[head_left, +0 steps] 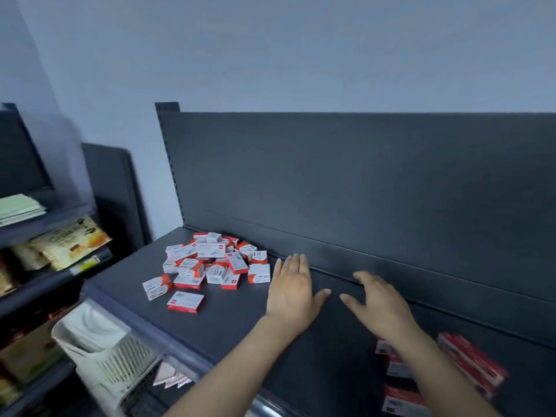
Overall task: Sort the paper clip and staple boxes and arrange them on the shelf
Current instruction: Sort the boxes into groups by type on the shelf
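Observation:
A loose heap of small red-and-white boxes (210,260) lies at the back left of the dark grey shelf (240,320). One box (185,301) sits apart near the front, another (157,286) to its left. More red-and-white boxes (469,361) lie at the right, partly hidden by my right forearm. My left hand (293,288) lies flat on the shelf just right of the heap, fingers straight, holding nothing. My right hand (377,299) hovers or rests beside it with fingers spread, empty.
The shelf's dark back panel (361,182) rises right behind both hands. A white plastic basket (102,350) hangs below the shelf's front left edge. A neighbouring rack at the left holds snack packets (69,242) and papers (18,207).

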Demonstrator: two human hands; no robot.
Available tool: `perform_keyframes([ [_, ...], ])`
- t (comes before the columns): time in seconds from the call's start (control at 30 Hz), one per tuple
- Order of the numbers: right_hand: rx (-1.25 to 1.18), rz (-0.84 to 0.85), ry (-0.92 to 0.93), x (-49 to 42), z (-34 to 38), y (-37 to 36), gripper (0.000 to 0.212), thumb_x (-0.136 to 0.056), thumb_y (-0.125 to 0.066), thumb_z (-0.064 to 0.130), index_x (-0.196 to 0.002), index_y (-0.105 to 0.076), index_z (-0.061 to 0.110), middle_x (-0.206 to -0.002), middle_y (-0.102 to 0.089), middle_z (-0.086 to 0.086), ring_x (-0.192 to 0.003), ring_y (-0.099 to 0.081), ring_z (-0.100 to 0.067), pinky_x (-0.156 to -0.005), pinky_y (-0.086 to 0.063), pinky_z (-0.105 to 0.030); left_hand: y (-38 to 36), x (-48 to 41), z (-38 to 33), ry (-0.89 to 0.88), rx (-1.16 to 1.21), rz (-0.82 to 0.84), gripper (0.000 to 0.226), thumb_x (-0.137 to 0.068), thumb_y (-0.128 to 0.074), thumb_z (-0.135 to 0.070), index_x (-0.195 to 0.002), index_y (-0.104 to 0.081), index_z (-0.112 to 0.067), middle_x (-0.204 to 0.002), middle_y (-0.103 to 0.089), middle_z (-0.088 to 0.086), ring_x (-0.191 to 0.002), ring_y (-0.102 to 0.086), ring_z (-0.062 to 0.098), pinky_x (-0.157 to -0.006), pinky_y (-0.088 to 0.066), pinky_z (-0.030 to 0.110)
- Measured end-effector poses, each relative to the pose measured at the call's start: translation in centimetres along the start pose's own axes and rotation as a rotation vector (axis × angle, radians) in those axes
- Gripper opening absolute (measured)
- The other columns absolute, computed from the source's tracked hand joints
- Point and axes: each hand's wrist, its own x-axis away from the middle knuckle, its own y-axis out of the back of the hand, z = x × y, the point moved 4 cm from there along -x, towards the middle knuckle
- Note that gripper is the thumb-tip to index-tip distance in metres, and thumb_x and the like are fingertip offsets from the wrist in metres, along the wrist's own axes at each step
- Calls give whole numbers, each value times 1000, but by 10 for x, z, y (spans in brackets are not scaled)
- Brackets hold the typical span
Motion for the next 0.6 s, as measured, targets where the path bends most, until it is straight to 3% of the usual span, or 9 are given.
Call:
perform_keyframes([
  [0.3, 27, 80, 68, -33, 115, -70, 55, -90, -51, 44, -137, -34, 21, -142, -43, 3, -131, -41, -16, -101, -41, -31, 19, 9, 141, 92, 30, 12, 78, -91, -45, -50, -147, -13, -6, -155, -22, 8, -144, -17, 22, -118, -7, 32],
  [0.6, 43, 131, 120, -74, 238, -149, 45, -91, -52, 39, -129, -42, 18, -128, -53, 0, -118, -50, -18, -89, -46, -32, 25, 6, 290, 211, 50, 36, 71, -88, -47, -53, -142, -25, -12, -143, -41, 2, -133, -35, 19, -114, -24, 31],
])
